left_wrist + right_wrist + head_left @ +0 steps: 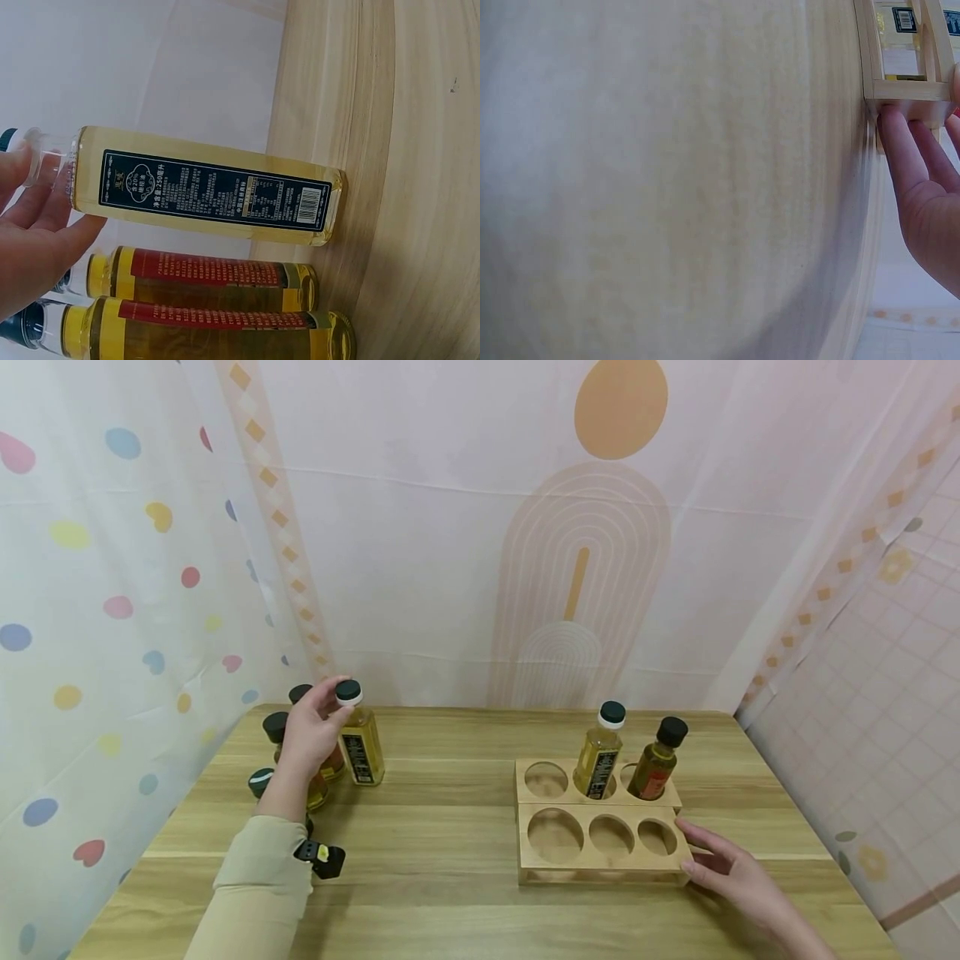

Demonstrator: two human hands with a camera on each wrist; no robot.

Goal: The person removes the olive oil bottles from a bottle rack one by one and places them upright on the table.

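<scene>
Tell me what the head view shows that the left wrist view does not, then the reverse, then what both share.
Only the head view: the two-tier wooden bottle rack, the two bottles standing in its back tier, and the right hand touching its side.

Only the left wrist view: legible small print on the dark label.

Both: the left hand holding a labelled oil bottle near its cap, other bottles beside it, and the wood-grain tabletop.

Upright clear bottle (364, 735), yellow-filled, dark green cap (348, 689), black label (357, 758); six-holed two-row wooden rack (637, 862), to its right
</scene>
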